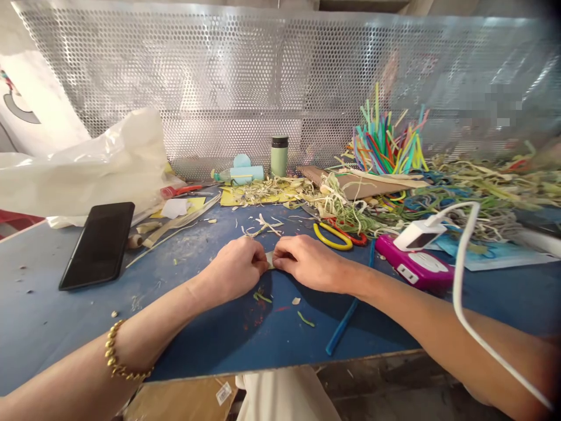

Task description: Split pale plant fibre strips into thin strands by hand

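Note:
My left hand (239,266) and my right hand (307,263) meet near the middle of the blue table (184,339). Between their closed fingertips is a small pale, flat piece (270,261), mostly hidden, so its kind does not show. Both hands pinch it from opposite sides, low over the tabletop. Just beyond the fingers lie thin whitish shavings (265,225). A yellow scissor handle (333,237) rests past my right hand, with an orange-red handle (362,238) beside it. Under my right forearm runs a blue tube (344,327). Green scraps (305,320) are scattered nearer me.
At left are a black phone (99,245) and a big white plastic bag (87,169). A green bottle (279,156) stands before the perforated metal panel (219,76). Colourful strips (390,143) and tangled fibres rise at right. A white cable (460,280) from a purple power strip (414,263) crosses my right forearm.

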### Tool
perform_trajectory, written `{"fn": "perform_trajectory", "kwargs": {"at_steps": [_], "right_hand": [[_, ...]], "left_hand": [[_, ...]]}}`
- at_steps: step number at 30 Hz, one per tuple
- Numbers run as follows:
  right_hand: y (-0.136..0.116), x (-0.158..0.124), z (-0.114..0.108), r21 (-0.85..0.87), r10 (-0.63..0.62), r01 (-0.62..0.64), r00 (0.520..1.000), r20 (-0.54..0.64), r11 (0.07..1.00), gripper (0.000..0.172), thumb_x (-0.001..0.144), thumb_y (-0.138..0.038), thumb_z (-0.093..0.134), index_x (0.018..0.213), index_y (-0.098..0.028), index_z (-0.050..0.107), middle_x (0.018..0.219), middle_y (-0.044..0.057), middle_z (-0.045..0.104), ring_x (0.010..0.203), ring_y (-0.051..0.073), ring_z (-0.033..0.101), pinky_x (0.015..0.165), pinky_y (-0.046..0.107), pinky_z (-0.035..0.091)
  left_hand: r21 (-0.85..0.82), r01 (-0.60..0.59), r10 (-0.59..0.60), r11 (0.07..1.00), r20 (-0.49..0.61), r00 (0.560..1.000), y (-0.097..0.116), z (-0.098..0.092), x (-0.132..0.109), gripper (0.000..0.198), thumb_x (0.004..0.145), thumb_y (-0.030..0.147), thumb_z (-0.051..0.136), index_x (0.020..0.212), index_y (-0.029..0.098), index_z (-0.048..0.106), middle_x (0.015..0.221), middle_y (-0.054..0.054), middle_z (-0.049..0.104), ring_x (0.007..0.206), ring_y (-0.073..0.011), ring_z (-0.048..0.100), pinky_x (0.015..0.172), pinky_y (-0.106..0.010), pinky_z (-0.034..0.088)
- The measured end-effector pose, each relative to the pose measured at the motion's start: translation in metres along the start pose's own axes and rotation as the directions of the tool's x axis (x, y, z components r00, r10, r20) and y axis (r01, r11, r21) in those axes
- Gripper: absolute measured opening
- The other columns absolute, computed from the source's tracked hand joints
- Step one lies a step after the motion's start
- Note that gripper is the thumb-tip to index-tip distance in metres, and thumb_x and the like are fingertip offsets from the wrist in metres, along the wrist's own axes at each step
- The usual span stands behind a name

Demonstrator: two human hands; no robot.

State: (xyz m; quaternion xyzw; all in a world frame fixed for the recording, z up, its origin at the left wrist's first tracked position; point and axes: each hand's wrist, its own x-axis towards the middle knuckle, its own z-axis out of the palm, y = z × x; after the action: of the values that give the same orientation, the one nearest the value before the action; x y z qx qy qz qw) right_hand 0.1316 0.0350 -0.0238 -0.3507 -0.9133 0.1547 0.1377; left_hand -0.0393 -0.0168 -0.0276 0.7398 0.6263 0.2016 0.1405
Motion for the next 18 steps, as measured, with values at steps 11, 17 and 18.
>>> {"fn": "perform_trajectory", "kwargs": {"at_steps": [11, 17, 18], "right_hand": [[-0.003, 0.019, -0.01, 0.008, 0.124, -0.127, 0.98, 0.157, 0.992, 0.005, 0.074, -0.021, 0.065, 0.073, -0.017, 0.067, 0.069, 0.001, 0.067, 0.06, 0.012, 0.055, 0.051, 0.022, 0.032], [-0.002, 0.017, -0.004, -0.008, 0.139, -0.138, 0.989, 0.058, 0.99, 0.005, 0.074, -0.022, 0.064, 0.078, -0.019, 0.066, 0.076, 0.002, 0.068, 0.065, 0.013, 0.056, 0.053, 0.023, 0.031], [-0.002, 0.016, -0.002, -0.019, 0.133, -0.132, 0.991, 0.035, 0.991, 0.005, 0.074, -0.022, 0.063, 0.078, -0.02, 0.065, 0.076, 0.001, 0.068, 0.066, 0.013, 0.056, 0.054, 0.024, 0.03]], "left_hand": [[0.05, 0.083, -0.085, 0.995, 0.042, 0.996, 0.007, -0.001, 0.002, 0.014, 0.073, 0.024, 0.054, 0.062, 0.019, 0.062, 0.062, -0.004, 0.062, 0.057, -0.0156, 0.05, 0.052, -0.026, 0.029], [-0.02, 0.074, -0.074, 0.997, -0.011, 0.997, 0.002, 0.003, 0.001, 0.004, 0.075, 0.022, 0.057, 0.071, 0.02, 0.058, 0.068, -0.002, 0.062, 0.061, -0.0157, 0.052, 0.053, -0.026, 0.031], [-0.024, 0.056, -0.056, 0.998, -0.034, 0.998, 0.001, 0.004, 0.0, 0.004, 0.076, 0.021, 0.058, 0.072, 0.02, 0.057, 0.069, -0.001, 0.062, 0.063, -0.0157, 0.053, 0.054, -0.025, 0.032]]}}
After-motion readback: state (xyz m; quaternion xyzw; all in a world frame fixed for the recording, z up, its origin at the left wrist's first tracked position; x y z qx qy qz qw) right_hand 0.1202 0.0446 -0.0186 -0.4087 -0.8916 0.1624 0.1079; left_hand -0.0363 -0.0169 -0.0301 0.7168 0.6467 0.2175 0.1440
